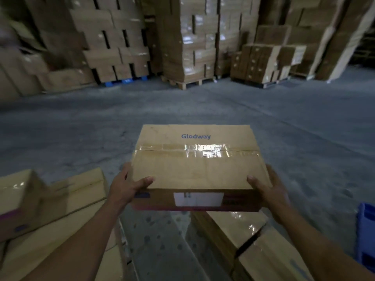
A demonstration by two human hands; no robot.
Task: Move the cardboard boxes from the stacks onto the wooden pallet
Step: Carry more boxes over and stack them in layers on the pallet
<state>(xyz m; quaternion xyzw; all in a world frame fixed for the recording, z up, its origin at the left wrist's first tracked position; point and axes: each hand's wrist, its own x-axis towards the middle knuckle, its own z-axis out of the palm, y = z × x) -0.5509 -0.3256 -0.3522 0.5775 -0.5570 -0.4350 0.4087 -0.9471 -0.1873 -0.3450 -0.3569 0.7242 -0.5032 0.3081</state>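
I hold a taped cardboard box point(194, 165) marked "Glodway" in the air in front of me, with a white label on its near side. My left hand point(126, 186) grips its near left corner, thumb on top. My right hand point(267, 189) grips the near right corner the same way. Below the box lie other cardboard boxes: one low at the right point(253, 240) and a blurred one at the left point(22, 201) on flat cardboard. No bare pallet for the box shows beneath it.
Tall stacks of cardboard boxes point(113, 47) on pallets line the far side, some wrapped in film point(192, 43). A wooden pallet point(190, 83) carries the middle stack. Grey concrete floor point(182, 106) lies between. A blue plastic crate point(365, 230) stands at the right edge.
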